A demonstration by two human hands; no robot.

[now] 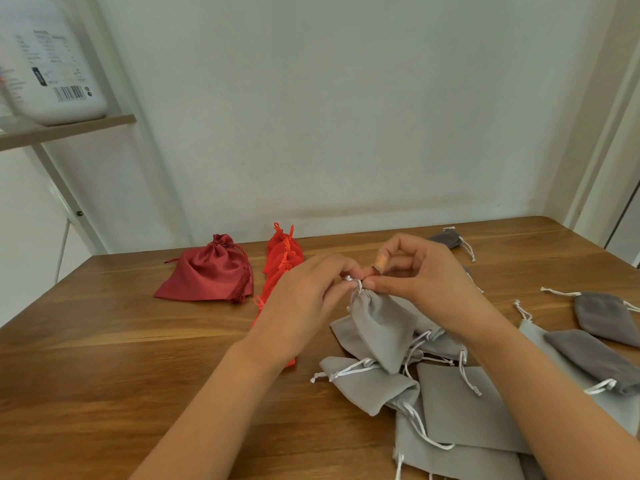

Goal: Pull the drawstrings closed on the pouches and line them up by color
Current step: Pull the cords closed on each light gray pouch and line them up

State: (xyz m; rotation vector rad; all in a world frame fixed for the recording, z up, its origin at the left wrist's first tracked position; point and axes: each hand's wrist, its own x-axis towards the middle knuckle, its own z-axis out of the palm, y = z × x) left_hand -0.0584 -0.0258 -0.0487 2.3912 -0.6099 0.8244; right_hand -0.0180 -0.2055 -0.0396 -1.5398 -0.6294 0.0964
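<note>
My left hand (311, 289) and my right hand (419, 278) meet above the table, both pinching the white drawstring at the gathered neck of a light grey pouch (384, 327), which hangs tilted over a heap of light grey pouches (460, 403). A dark red satin pouch (207, 271) lies cinched at the back left. Beside it a row of bright red pouches (282, 258) runs toward me, partly hidden by my left forearm. Dark grey pouches (601, 313) lie to the right, one more (446, 239) at the back.
The wooden table (121, 358) stands against a pale wall. A shelf with a large white jug (52, 60) is at the upper left. A door frame (620, 133) rises at the right.
</note>
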